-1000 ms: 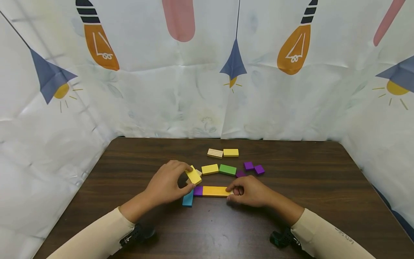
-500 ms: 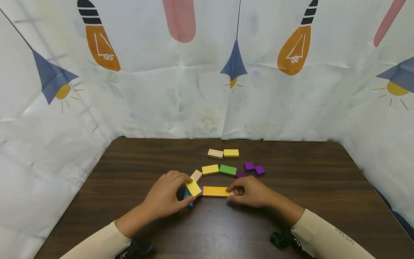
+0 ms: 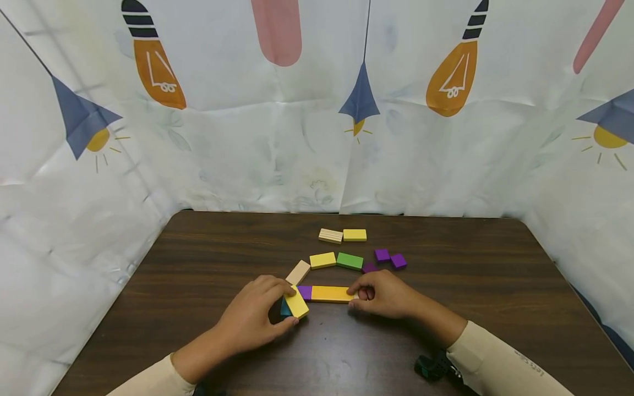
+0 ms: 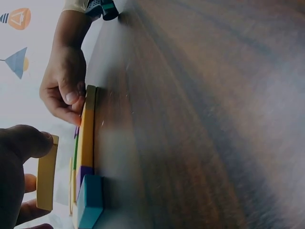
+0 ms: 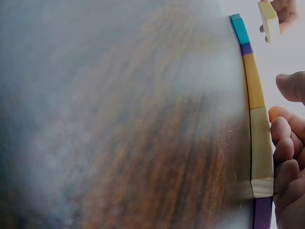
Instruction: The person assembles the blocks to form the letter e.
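Note:
My left hand [image 3: 253, 314] pinches a yellow wooden block [image 3: 297, 303] between thumb and fingers. The block is tilted and overlaps a teal block [image 3: 285, 308] in the head view; the left wrist view shows it raised off the tabletop. The teal block stands at the left end of a row, followed by a small purple block [image 3: 304, 293] and a long orange block [image 3: 329, 294]. My right hand [image 3: 388, 294] lies at the row's right end, fingers loosely curled against a plain wood block [image 5: 261, 143], thumb [image 5: 291, 87] lifted away. A dark purple block [image 5: 262, 213] continues the row.
Behind the row, a plain block [image 3: 298, 272], a yellow block [image 3: 323, 260] and a green block [image 3: 349, 261] form a curve. Small purple cubes [image 3: 382, 255] lie right of it. Farther back are a striped block [image 3: 330, 236] and another yellow block [image 3: 354, 235]. A printed cloth [image 3: 223, 159] hangs behind the table.
My left hand has brought the yellow block nearer to me, from over the plain block to over the teal one, uncovering the plain block. The right hand has stayed in place.

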`<action>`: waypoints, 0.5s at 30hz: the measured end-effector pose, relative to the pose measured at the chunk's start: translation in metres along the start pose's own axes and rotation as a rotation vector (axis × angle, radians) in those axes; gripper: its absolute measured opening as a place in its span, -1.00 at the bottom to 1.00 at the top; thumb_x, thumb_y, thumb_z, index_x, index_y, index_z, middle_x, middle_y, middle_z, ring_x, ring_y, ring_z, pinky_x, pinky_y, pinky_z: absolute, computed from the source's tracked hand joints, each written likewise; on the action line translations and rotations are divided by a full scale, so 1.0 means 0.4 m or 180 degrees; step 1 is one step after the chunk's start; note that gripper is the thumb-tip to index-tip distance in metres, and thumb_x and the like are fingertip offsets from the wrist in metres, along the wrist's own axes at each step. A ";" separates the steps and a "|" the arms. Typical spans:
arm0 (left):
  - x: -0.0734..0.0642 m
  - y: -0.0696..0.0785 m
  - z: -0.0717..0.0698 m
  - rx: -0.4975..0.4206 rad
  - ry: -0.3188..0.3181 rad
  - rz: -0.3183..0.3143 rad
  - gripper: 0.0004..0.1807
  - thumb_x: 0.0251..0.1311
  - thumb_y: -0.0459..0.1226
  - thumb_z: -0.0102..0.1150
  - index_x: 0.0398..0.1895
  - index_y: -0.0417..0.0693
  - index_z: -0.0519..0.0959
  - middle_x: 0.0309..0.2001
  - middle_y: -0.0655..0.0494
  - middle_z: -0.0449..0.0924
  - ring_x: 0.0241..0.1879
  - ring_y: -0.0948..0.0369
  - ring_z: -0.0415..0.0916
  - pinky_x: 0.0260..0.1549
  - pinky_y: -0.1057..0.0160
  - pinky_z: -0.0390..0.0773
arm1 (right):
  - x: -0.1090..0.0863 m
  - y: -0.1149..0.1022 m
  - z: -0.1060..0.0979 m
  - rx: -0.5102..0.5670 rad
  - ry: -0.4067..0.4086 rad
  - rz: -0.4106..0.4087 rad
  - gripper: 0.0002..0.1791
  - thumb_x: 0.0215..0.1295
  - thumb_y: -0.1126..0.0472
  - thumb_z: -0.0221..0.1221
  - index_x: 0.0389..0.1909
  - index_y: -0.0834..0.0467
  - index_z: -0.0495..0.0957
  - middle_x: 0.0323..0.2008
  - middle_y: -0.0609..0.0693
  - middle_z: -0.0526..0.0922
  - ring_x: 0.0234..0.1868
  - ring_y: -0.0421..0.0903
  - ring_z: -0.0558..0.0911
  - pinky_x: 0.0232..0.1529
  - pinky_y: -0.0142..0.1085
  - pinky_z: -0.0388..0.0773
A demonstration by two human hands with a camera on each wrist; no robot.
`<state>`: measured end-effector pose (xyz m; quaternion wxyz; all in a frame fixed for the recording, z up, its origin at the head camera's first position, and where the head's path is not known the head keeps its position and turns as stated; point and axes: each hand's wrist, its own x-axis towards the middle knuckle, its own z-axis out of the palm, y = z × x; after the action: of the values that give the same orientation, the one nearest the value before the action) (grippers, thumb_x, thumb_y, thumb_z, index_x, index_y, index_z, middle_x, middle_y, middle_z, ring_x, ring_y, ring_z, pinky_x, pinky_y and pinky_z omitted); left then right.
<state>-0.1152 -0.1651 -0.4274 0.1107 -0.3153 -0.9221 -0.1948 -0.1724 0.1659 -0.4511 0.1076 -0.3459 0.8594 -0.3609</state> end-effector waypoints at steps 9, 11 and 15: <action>-0.028 0.013 0.011 0.0090 -0.0071 0.0020 -0.50 -0.04 0.04 0.59 -0.04 0.11 0.67 -0.01 0.27 0.60 0.11 0.20 0.49 0.10 -0.03 0.52 | 0.001 0.000 0.002 -0.0009 -0.0006 0.0028 -0.78 0.32 0.04 0.40 -0.11 0.07 0.75 -0.51 -0.29 0.50 -0.50 -0.35 0.41 -0.42 -0.39 0.46; -0.032 0.015 0.012 0.0080 -0.0085 0.0029 -0.50 -0.05 0.05 0.59 -0.04 0.12 0.67 -0.01 0.30 0.60 0.11 0.22 0.48 0.09 -0.01 0.51 | 0.001 0.002 0.003 -0.0012 -0.0003 0.0027 -0.77 0.32 0.04 0.40 -0.12 0.07 0.75 -0.51 -0.29 0.50 -0.50 -0.35 0.42 -0.41 -0.39 0.46; -0.038 0.017 0.013 0.0083 -0.0052 0.0128 -0.50 -0.09 0.06 0.60 -0.08 0.15 0.67 -0.05 0.35 0.60 0.09 0.26 0.46 0.07 0.03 0.51 | 0.001 0.003 0.002 -0.0014 0.0003 0.0004 -0.78 0.33 0.05 0.39 -0.12 0.07 0.75 -0.51 -0.29 0.50 -0.50 -0.35 0.41 -0.41 -0.39 0.47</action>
<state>-0.0998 -0.1662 -0.4351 0.1112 -0.3339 -0.9190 -0.1779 -0.1729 0.1658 -0.4524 0.1066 -0.3454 0.8605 -0.3591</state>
